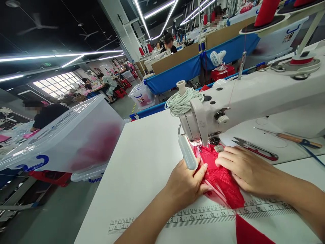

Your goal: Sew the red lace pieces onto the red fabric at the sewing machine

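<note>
A piece of red lace fabric (224, 184) lies under the presser foot (199, 148) of a white sewing machine (248, 91). Its lower end reaches the ruler scale on the table. My left hand (183, 184) grips the fabric's left edge, thumb on top, just below the foot. On the right side, my right hand (250, 169) has its fingers curled and pressed onto the lace. A small grey-white lamp (188, 154) hangs from the machine head and covers part of my left hand. The needle tip is too small to make out.
Thread snips (256, 149) and a wooden-handled pointed tool (299, 139) lie right of my right hand. Another red fabric piece (250, 232) is at the front edge. Left of the white table (142, 162) stands a translucent bin (96, 142). Other people work farther back.
</note>
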The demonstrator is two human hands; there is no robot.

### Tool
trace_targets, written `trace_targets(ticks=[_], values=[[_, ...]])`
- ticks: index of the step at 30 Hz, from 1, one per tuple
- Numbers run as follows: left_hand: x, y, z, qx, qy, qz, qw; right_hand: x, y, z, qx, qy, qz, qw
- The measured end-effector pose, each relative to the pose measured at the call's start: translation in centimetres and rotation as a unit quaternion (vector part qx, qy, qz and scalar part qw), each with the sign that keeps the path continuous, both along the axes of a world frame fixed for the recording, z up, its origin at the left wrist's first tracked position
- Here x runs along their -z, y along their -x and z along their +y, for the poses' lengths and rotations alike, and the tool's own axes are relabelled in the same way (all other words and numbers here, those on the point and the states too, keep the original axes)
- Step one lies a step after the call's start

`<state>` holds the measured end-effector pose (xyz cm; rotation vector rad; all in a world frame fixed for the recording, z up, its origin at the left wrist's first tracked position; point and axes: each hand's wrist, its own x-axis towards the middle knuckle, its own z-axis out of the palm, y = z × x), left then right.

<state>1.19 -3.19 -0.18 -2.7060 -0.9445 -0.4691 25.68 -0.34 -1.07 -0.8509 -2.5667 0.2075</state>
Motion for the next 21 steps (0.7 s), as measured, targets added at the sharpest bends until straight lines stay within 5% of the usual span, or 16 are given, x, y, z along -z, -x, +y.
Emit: trace_targets(ticks=[21], values=[[-0.22, -0.42, -0.58, -0.035, -0.02, 0.009, 0.999, 0.54, 0.31, 0.48, -0.002, -0.005, 0.025, 1.0]])
